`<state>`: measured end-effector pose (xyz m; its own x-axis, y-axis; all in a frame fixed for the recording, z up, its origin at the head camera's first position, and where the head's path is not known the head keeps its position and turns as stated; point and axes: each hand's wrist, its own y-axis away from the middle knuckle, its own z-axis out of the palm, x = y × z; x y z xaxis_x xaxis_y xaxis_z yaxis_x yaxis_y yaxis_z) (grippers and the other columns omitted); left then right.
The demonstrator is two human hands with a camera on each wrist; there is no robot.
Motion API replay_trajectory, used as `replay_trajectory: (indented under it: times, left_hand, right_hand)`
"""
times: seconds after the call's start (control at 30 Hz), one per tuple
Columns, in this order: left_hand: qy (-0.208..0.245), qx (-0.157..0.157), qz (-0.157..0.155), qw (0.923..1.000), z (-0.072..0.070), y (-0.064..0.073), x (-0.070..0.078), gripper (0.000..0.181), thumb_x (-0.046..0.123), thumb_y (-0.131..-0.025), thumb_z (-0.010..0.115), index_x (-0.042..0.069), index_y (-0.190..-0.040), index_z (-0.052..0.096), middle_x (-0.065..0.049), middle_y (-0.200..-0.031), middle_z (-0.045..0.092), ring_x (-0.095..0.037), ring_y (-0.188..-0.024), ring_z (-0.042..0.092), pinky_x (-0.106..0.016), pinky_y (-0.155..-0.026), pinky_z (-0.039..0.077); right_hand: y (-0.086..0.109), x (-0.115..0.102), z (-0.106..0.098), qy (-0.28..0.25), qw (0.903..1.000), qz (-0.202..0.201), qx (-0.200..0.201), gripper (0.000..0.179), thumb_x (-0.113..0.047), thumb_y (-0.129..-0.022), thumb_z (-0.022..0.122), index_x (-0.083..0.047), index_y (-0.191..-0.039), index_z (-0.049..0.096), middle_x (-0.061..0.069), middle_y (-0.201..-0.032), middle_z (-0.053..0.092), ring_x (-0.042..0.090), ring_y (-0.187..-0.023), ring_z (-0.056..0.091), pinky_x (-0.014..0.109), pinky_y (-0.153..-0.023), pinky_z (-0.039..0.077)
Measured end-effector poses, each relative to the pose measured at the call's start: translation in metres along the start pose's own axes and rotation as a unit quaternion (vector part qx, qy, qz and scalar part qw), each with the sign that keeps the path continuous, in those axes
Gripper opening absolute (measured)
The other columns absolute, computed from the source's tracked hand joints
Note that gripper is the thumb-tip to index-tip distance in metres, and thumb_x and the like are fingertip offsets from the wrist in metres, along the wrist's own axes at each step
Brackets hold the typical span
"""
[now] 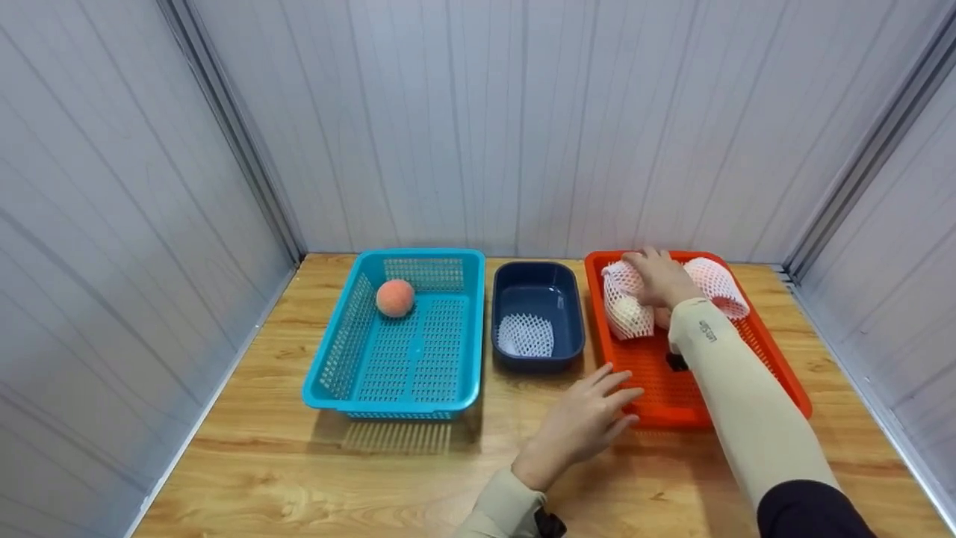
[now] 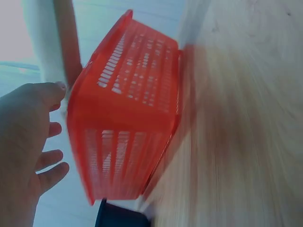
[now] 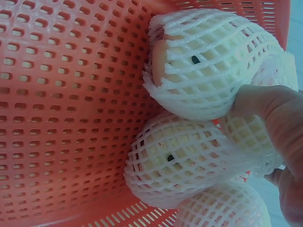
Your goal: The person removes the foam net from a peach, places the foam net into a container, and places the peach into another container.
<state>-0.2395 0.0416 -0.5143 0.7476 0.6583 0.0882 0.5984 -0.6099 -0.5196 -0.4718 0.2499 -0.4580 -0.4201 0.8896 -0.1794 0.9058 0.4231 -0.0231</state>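
In the head view, my right hand (image 1: 661, 278) reaches into the red basket (image 1: 665, 415) among several fruits in white foam nets. The right wrist view has its thumb and a fingertip around one netted fruit (image 3: 248, 135), partly hidden behind nearer ones. A netted fruit (image 3: 213, 61) beside the thumb shows pinkish skin at the net's open end; another netted fruit (image 3: 175, 161) lies below it. My left hand (image 1: 579, 420), fingers spread and holding nothing, hovers by the red basket's front left corner. The left wrist view also places its fingers (image 2: 49, 161) beside that basket.
On the left stands a blue basket (image 1: 469, 336) with one bare pinkish-orange peach (image 1: 395, 298). Between the baskets, a dark blue bin (image 1: 549, 284) contains a loose white foam net (image 1: 525, 335). Panel walls (image 1: 478, 127) enclose the wooden table (image 1: 299, 478) behind and at both sides.
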Motion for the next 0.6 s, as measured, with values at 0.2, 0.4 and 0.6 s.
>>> replay_trajectory:
  times: [0.2, 0.4, 0.6]
  left_hand:
    - [-0.03, 0.01, 0.0, 0.9995, 0.009, -0.005, 0.003, 0.026, 0.04, -0.097, 0.058, 0.021, -0.108, 0.072, -0.001, -0.125, 0.062, -0.024, -0.13, 0.046, -0.036, -0.107, 0.035]
    - [-0.026, 0.013, -0.007, 0.9996, 0.011, -0.005, 0.005, 0.022, 0.038, -0.096, 0.06, 0.022, -0.106, 0.071, 0.002, -0.119, 0.063, -0.023, -0.13, 0.046, -0.037, -0.1, 0.043]
    - [-0.024, 0.001, -0.014, 0.9996, 0.013, -0.006, 0.007, 0.025, 0.041, -0.098, 0.054, 0.023, -0.107, 0.07, 0.004, -0.12, 0.063, -0.023, -0.13, 0.046, -0.04, -0.096, 0.047]
  right_hand:
    - [-0.003, -0.002, 0.0, 0.011, 0.9998, -0.012, 0.012, 0.078, -0.005, -0.075, 0.078, -0.006, -0.144, 0.042, 0.025, -0.141, 0.037, 0.049, -0.126, 0.033, 0.066, -0.097, 0.034]
    - [-0.001, -0.002, -0.001, 0.012, 0.9998, -0.007, 0.013, 0.079, -0.007, -0.075, 0.08, -0.007, -0.144, 0.042, 0.024, -0.141, 0.038, 0.048, -0.126, 0.034, 0.065, -0.098, 0.033]
    - [0.0, 0.002, -0.001, 0.02, 0.9993, -0.022, 0.025, 0.083, -0.009, -0.07, 0.085, -0.007, -0.143, 0.044, 0.024, -0.138, 0.039, 0.048, -0.123, 0.035, 0.064, -0.097, 0.034]
